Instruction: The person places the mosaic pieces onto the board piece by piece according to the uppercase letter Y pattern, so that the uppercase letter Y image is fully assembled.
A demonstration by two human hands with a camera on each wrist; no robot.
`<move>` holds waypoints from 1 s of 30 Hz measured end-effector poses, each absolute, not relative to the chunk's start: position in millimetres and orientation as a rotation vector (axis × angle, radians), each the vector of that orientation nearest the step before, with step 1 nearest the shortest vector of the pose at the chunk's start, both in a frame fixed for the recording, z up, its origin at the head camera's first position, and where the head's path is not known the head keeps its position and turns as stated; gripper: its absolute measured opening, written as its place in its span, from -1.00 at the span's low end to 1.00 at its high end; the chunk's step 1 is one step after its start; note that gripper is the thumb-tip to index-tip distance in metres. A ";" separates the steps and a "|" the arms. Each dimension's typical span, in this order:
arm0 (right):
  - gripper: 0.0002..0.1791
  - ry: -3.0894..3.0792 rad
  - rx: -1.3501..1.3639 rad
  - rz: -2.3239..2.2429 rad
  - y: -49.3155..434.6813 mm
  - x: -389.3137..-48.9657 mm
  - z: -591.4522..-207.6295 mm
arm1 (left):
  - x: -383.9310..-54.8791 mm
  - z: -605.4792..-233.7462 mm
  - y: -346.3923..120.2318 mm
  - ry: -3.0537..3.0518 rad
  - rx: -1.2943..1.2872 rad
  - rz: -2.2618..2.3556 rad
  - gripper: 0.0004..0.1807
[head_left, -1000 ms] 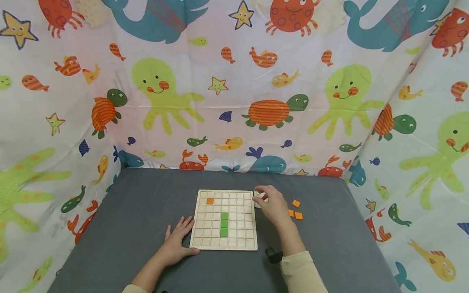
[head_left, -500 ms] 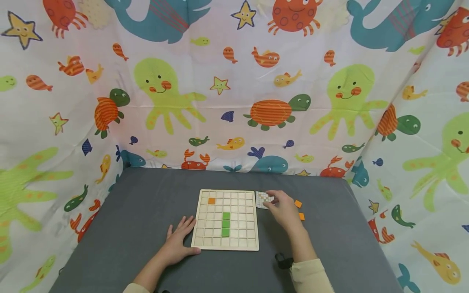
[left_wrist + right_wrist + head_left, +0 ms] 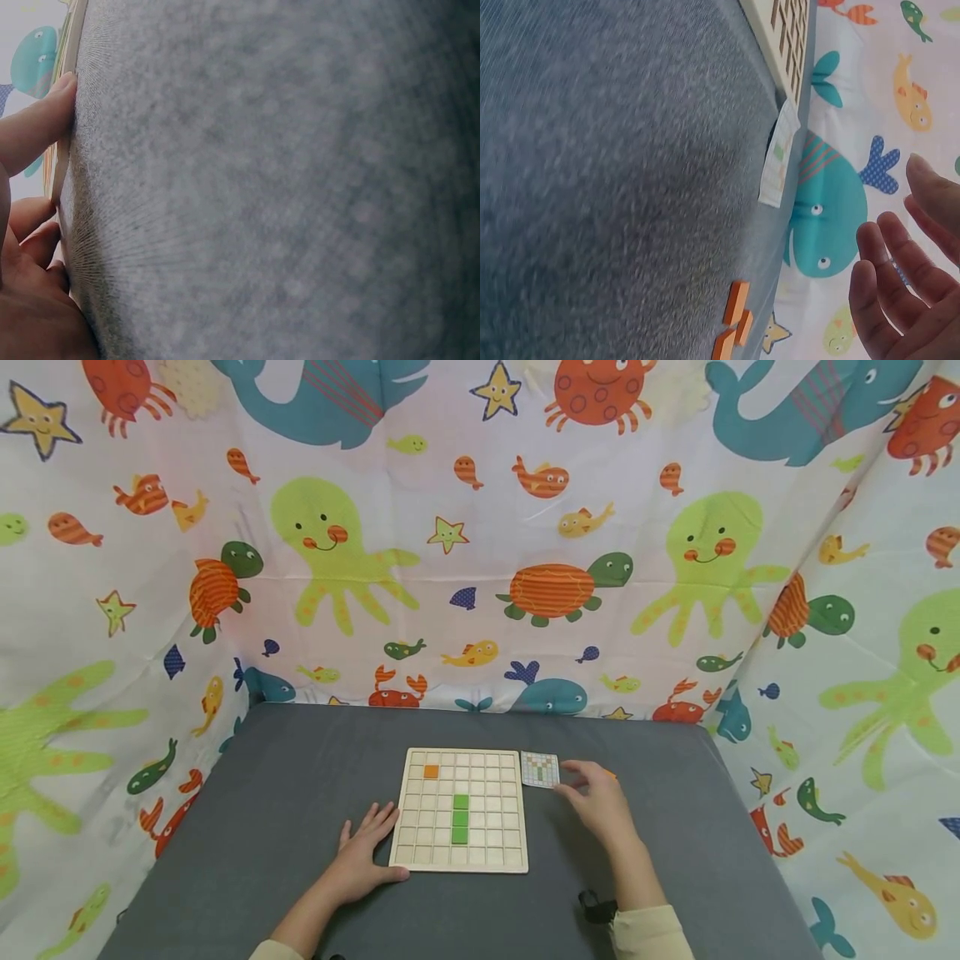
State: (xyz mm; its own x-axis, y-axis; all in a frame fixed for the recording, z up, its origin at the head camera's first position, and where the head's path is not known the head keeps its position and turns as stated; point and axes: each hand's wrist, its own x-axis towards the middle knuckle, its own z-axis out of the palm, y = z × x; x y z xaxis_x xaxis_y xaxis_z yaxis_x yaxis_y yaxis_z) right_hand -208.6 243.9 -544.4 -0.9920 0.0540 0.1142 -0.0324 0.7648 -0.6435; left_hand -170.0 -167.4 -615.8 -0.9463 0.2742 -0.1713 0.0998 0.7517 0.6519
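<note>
On the tabletop (image 3: 337, 747), a gridded board (image 3: 495, 818) touches the left hand (image 3: 363, 853), fingers spread, the right hand (image 3: 602, 800) hovers, fingers apart, beside a card (image 3: 540, 770), three green tiles (image 3: 461, 818) and one orange tile (image 3: 431, 772) occupy board cells, and only the right wrist view reveals three loose orange tiles (image 3: 736, 301)

A white printed curtain (image 3: 397, 502) hangs behind the grey table (image 3: 330, 760) and at both its sides. On the curtain are green octopuses (image 3: 318, 514), orange-shelled turtles (image 3: 551, 589) and blue whales (image 3: 555, 696).
</note>
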 end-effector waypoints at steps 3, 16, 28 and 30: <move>-0.49 -2.820 -0.016 1.021 248.3 -205.3 -544.1 | -170.1 -617.1 -167.5 2.699 0.301 0.979 0.21; -0.51 -2.841 -0.123 1.072 273.8 -196.3 -551.2 | -168.6 -615.0 -167.8 2.706 0.300 0.985 0.20; -0.49 -2.879 -0.191 1.043 315.1 -182.7 -564.2 | -168.7 -614.6 -166.7 2.707 0.310 0.991 0.19; -0.49 -2.895 -0.196 1.024 319.4 -182.1 -565.5 | -168.2 -614.8 -167.3 2.711 0.308 0.997 0.20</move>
